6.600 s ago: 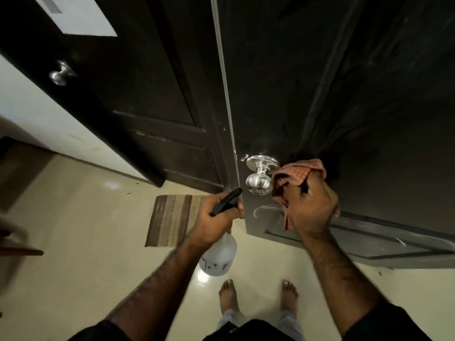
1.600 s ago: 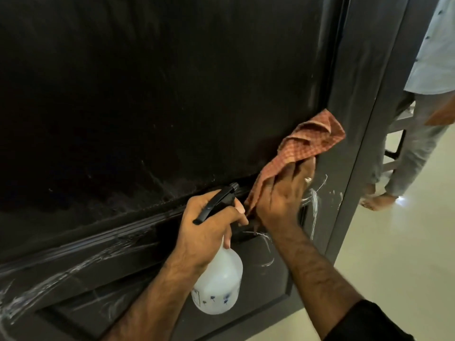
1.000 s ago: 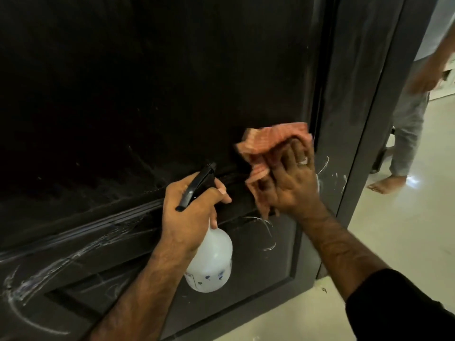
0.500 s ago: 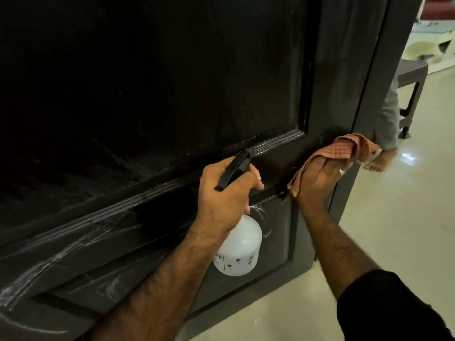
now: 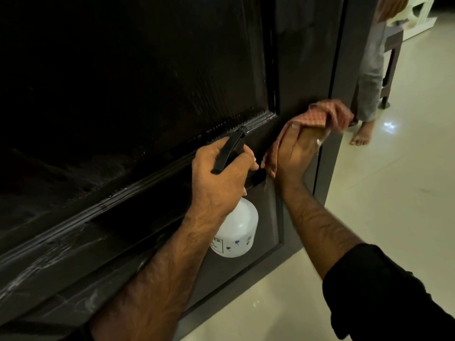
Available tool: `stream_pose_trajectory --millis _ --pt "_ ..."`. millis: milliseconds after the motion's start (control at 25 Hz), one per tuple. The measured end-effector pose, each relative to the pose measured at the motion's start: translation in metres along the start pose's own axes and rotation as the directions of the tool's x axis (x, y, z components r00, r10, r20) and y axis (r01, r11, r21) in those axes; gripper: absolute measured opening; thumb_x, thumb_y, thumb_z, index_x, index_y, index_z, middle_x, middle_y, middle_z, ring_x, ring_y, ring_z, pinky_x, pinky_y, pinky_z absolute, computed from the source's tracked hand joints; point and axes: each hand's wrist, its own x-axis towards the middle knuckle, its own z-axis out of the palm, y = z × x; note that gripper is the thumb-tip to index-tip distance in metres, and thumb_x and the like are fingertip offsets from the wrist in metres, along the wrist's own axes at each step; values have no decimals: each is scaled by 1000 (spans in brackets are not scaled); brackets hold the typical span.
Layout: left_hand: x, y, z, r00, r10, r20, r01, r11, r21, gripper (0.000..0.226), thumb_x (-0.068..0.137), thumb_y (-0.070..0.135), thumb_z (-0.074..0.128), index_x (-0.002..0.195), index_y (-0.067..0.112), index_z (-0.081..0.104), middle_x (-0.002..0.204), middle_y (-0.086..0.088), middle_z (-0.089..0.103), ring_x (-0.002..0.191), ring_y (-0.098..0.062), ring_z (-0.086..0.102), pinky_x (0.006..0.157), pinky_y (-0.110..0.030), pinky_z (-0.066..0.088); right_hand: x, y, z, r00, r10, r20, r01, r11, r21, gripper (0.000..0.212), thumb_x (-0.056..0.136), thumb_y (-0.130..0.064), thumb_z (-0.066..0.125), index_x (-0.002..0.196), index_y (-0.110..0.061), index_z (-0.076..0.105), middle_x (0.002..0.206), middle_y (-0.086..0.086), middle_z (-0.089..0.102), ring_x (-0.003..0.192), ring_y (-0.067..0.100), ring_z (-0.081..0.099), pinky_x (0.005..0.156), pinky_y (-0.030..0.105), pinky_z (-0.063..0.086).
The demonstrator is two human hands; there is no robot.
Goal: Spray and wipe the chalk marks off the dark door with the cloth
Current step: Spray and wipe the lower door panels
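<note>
Floor: pale, glossy tiles, cream-coloured, running right and back from the door edge. Bright glare spot on the tile, a fainter one nearer. Dark stool with thin legs stands at upper right, foot resting on the tile. White furniture behind it, far corner, detail unclear. Second person beside the stool: grey trouser leg, bare foot on floor. Lighting dim overall.
</note>
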Motion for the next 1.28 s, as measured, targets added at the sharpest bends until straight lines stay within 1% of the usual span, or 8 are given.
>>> stream_pose_trajectory --millis 200,440,600,680,880,920,1120,1280 --pt "4 -7 3 999 39 22 -39 999 -5 11 95 2 68 85 4 73 82 -19 74 48 -6 58 45 -22 47 46 -35 4 913 -409 -16 408 912 -34 70 111 -42 40 157 10 34 161 44 27 152 62 23 128 67 18" --pt "0 -12 12 999 15 46 -15 1000 1 11 94 3 68 85 6 73 79 -17 74 50 -6 61 48 -25 51 -40 68 -20 972 165 166 -166 986 -9 84 109 -60 22 161 5 30 164 34 32 151 49 35 124 62 27" --pt "1 -15 14 998 19 60 -19 1000 8 12 93 2 68 84 7 74 79 -16 74 50 -7 59 50 -31 55 11 41 -1 968 -154 197 172 982 -80 59 112 -53 32 155 -13 31 154 38 42 140 58 46 112 70 41" --pt "2 -19 19 998 19 61 -20 1000 21 13 94 1 68 84 6 74 79 -16 74 51 -6 61 48 -26 52 19 54 2 968 -124 216 144 986 -78 73 107 -68 36 161 -22 22 164 30 31 151 51 34 120 67 34" --pt "-9 -31 23 998 -50 34 49 998 27 11 96 5 68 87 8 74 80 -10 76 51 -5 61 49 -25 53 -54 93 -35 944 227 240 -235 972 4 88 106 -66 24 168 -3 18 172 19 25 157 34 28 127 17 16" --pt "-13 -33 19 998 -52 28 52 998 24 12 95 4 68 86 8 74 79 -10 76 50 -5 59 49 -25 54 -53 79 -39 950 198 243 -197 980 -28 81 107 -54 28 167 0 20 171 22 27 156 33 29 125 13 14" --pt "-27 -29 -10 998 -26 -62 26 1000 6 14 97 5 69 85 9 74 73 -10 74 50 -7 60 50 -27 54 -8 -25 -3 901 -399 171 418 904 -91 60 113 -41 35 151 5 46 154 38 45 146 52 41 124 66 27" --pt "-45 -25 -51 994 51 -95 -50 999 12 14 97 5 67 83 5 72 73 -13 73 44 -20 55 50 -29 51 -15 -4 -23 594 -735 326 801 579 -154 59 108 -39 49 156 -5 44 160 29 43 151 51 34 129 64 13"
